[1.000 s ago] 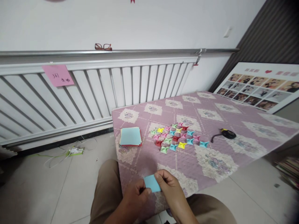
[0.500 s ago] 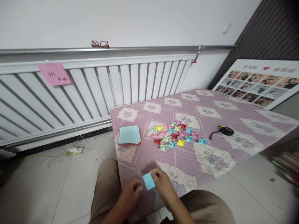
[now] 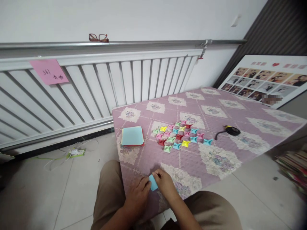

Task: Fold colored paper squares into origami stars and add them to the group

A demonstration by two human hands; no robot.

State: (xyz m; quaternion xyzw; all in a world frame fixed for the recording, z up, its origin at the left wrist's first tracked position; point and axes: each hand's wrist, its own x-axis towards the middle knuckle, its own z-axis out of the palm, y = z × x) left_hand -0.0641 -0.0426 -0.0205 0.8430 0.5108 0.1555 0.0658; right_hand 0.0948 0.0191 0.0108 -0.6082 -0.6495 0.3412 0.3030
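Hands point(image 3: 137, 193) at opposite edges of blue paper point(image 3: 153, 183), right point(image 3: 165, 185) pinched, left's grip unclear, tablecloth point(image 3: 147, 158) stretch ahead

Blue square point(image 3: 153, 183) — paper; seemingly matt

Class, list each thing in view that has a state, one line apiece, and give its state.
Blue paper: looks folded, between the hands
Left hand: fingers at the paper's left edge
Right hand: pinching the paper
Sheet stack: flat, edges uneven
Small paper shapes: folded, set out in rough rows
Glasses: resting on the pipe
Pink note: written on, hanging against the radiator
Photo board: tilted
Power strip: on the floor, cables around it
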